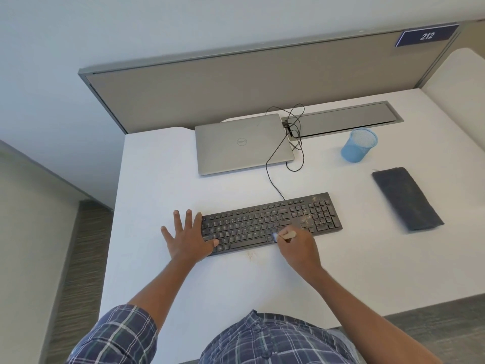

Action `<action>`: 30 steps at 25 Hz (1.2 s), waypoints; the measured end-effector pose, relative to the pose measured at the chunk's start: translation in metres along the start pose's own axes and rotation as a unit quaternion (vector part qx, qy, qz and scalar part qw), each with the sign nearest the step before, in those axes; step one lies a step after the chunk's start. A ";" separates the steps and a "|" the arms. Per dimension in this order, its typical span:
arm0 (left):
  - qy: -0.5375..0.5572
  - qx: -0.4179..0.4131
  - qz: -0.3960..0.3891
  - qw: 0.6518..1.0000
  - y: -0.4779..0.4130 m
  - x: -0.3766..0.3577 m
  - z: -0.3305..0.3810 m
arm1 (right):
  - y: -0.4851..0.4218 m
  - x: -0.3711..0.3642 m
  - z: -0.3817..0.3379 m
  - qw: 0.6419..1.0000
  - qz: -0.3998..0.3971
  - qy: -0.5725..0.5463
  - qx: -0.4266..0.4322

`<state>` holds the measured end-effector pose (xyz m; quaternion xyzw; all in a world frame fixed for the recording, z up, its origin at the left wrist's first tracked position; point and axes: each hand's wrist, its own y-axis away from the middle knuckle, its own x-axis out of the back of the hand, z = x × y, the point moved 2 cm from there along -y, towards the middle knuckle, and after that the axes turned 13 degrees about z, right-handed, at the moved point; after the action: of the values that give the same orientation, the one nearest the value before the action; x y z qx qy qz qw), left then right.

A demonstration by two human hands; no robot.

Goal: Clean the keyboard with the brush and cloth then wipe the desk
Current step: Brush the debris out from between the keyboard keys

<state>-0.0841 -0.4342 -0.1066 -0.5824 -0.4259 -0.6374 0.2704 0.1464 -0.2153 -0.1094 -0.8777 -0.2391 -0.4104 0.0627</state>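
- left hand point(187, 237), fingers spread, presses the left end of the black plastic keyboard point(270, 222)
- right hand point(298, 248) pinches a small wooden-handled brush point(284, 235) on its lower keys (crumbs point(305, 214) toward its right end)
- folded dark grey cloth point(406, 198) lies well right of both hands

The black full-size keyboard point(273, 223) lies flat on the white counter point(157, 179), with tan crumbs scattered over its number-pad end. A small brush point(284, 235) with a pale wooden handle, gripped in the right hand point(298, 248), touches the keys near the space bar's right end. The dark folded cloth point(406, 198) lies flat to the keyboard's right, apart from it.
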 end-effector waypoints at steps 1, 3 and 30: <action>0.000 0.000 0.001 1.000 0.000 0.000 0.000 | -0.003 0.002 -0.002 1.000 -0.006 0.000 -0.008; 0.004 0.001 0.003 1.000 0.000 0.000 0.000 | -0.012 0.006 -0.009 0.999 -0.009 -0.032 -0.017; 0.024 -0.004 0.010 1.000 -0.001 -0.005 -0.005 | 0.001 0.002 -0.037 0.999 -0.030 -0.013 0.006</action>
<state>-0.0869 -0.4388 -0.1110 -0.5724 -0.4110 -0.6501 0.2841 0.1227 -0.2265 -0.0839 -0.8750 -0.2688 -0.3993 0.0525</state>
